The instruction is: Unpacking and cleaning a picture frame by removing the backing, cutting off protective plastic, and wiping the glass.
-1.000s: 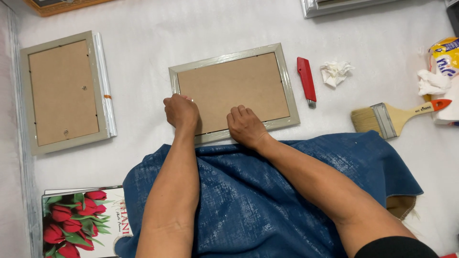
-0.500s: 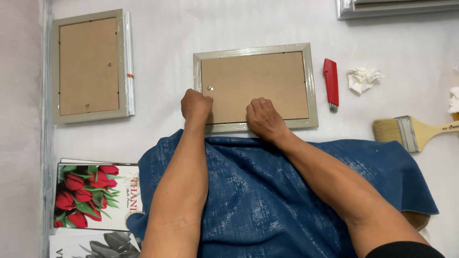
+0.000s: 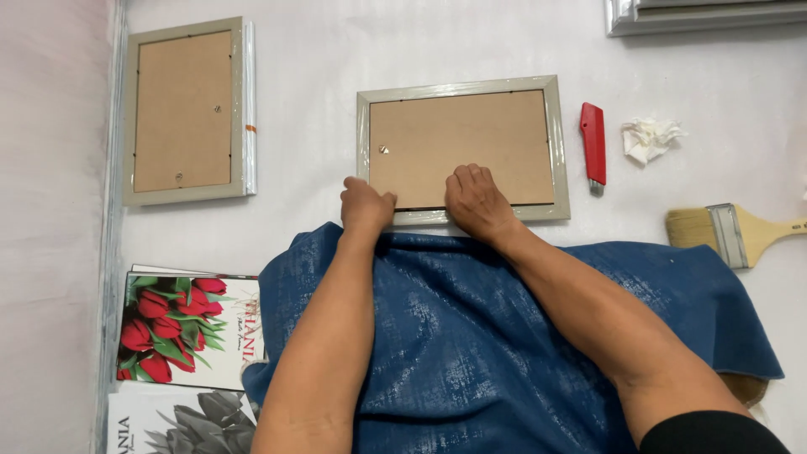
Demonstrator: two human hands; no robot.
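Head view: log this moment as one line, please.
left hand on near edge of picture frame | right hand pressing its backing board | frame face down | blue cloth under arms | red cutter beside

A white table [image 3: 471, 42] carries everything, and places here run from the centre picture frame [image 3: 461, 150], which lies face down. Far to its left lies a 2nd frame [image 3: 187, 111], also face down. Just right of it sits a red utility knife [image 3: 593, 145], then a crumpled tissue [image 3: 648, 136]. Lower right is a paintbrush [image 3: 731, 231]; lower left, 2 flower prints [image 3: 187, 328]. A blue cloth [image 3: 471, 336] overlaps its near edge.
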